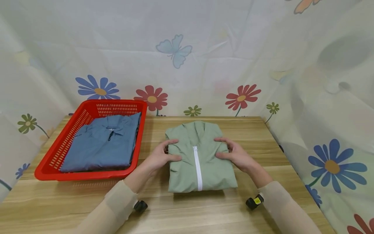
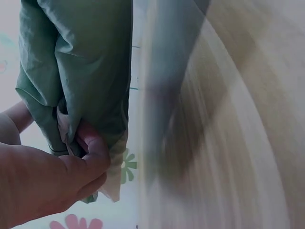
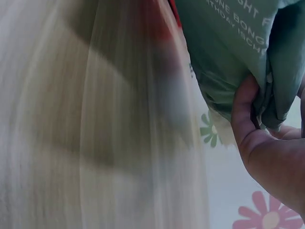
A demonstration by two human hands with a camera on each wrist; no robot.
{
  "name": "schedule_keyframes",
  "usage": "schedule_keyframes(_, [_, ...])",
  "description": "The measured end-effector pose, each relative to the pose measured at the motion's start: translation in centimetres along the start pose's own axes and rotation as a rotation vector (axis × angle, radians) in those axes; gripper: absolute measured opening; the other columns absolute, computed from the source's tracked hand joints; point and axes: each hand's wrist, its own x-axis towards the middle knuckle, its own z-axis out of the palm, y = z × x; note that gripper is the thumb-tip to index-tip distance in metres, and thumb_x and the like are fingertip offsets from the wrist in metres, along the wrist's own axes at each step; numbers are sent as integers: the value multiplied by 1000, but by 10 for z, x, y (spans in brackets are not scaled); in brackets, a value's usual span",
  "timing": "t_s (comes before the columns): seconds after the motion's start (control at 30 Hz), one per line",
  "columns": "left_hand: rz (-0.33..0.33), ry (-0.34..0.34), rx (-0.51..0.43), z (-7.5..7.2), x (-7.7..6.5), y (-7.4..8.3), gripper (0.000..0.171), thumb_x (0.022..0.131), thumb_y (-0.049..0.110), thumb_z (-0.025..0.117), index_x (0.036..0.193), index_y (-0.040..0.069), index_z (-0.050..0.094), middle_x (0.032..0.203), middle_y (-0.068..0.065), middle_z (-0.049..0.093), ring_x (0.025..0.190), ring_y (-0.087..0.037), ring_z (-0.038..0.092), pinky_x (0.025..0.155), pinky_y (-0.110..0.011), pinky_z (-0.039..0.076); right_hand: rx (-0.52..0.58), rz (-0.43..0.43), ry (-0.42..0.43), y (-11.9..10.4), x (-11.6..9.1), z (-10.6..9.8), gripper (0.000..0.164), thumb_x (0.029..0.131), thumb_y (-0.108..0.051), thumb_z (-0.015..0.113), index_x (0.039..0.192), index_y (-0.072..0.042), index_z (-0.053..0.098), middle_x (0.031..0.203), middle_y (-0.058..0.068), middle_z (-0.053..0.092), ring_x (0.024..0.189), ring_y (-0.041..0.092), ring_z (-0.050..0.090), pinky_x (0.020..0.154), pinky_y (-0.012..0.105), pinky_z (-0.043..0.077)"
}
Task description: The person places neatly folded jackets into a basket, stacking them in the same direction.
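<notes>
A folded light-green jacket [image 1: 184, 175] with a white zipper [image 1: 197, 167] is held between my two hands, slightly above the table with a shadow beneath it. At its left edge my left hand [image 1: 159, 156] grips the cloth, thumb on top in the head view. My right hand [image 1: 237, 155] grips the opposite edge in the same way. The left wrist view shows fingers curled at the side folds of the green cloth [image 2: 95, 71]. White printed lettering appears on the jacket's underside [image 3: 224, 43] in the right wrist view.
On the left stands a red plastic basket [image 1: 136, 159] with slotted walls. A folded blue-grey garment [image 1: 99, 146] with a dark zipper pull lies in it. The wood-grain table [image 1: 187, 214] backs onto a flower-patterned curtain [image 1: 204, 74], which also hangs at both sides.
</notes>
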Motion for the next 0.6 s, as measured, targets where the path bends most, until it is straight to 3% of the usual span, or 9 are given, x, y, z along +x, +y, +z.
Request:
schedule_keyframes(0.37, [-1, -17, -79, -14, -25, 12, 75, 87, 3, 81, 153, 10, 46, 147, -16, 44, 122, -33, 49, 97, -38, 50, 42, -28, -13, -22, -6, 21, 66, 93, -4, 74, 152, -8, 44, 132, 21, 56, 109, 26, 63, 85, 39, 58])
schedule_keyframes(0.6, [42, -30, -57, -27, -37, 20, 77, 88, 3, 79, 155, 8, 41, 142, -19, 49, 119, -32, 56, 91, -34, 54, 46, -34, 6, -39, -5, 35, 66, 92, -6, 76, 150, -13, 48, 140, 18, 50, 115, 29, 57, 89, 38, 55])
